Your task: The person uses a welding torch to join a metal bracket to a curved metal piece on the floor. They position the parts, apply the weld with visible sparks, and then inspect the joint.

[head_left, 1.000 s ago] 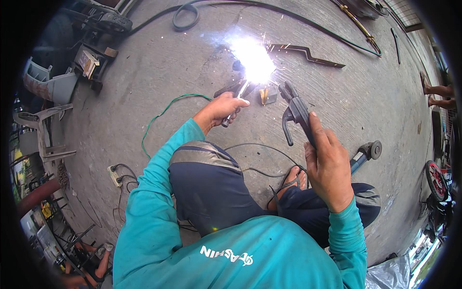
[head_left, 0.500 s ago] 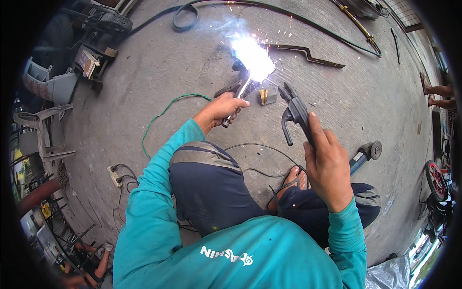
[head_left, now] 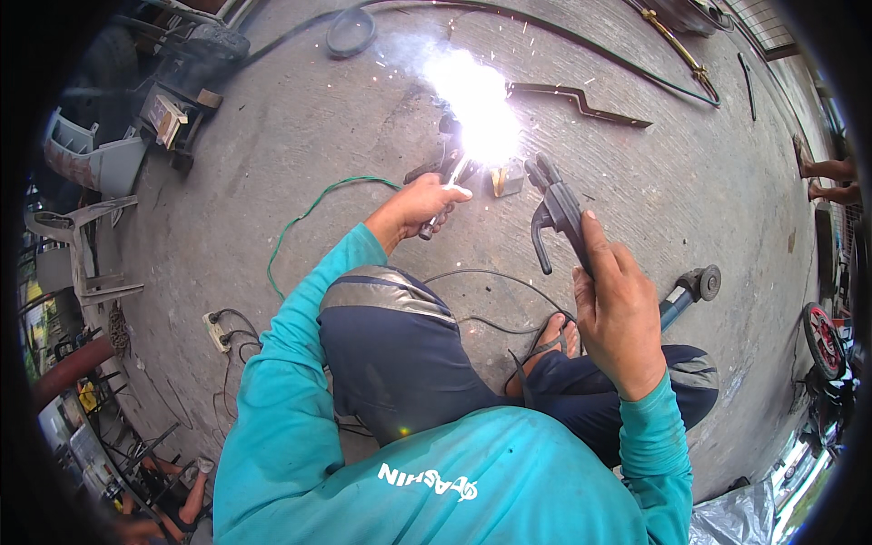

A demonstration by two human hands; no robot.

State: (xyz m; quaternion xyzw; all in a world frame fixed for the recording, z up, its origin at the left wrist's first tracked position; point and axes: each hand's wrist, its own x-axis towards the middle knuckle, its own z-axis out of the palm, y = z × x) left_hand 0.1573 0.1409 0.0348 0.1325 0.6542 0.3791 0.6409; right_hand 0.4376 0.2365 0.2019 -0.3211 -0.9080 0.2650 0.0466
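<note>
My right hand (head_left: 620, 304) is closed round a black welding electrode holder (head_left: 559, 204), its jaws pointing up toward a dazzling arc. White glare hides the electrode's tip and the joint where it burns. My left hand (head_left: 423, 207) grips a shiny metal rod (head_left: 427, 232), whose far end runs into the glare; what kind of rod it is I cannot tell. Dark metal pieces (head_left: 425, 170) show beside the left fingers, partly hidden. A small block with a yellowish face (head_left: 504, 180) rests on the concrete between the glare and the holder.
Beyond the arc lies a bent flat bar (head_left: 590, 104). An angle grinder (head_left: 690, 292) sits right of my knee. Green wire (head_left: 309, 213) and a power outlet box (head_left: 216, 332) are at left. A thick black hose (head_left: 563, 38) curves across the far floor. Another person's feet (head_left: 813, 191) show at far right.
The arc's glare has grown and spread downward, covering more of the rod and metal around it. Smoke and sparks have shifted. Both hands stay almost where they were.
</note>
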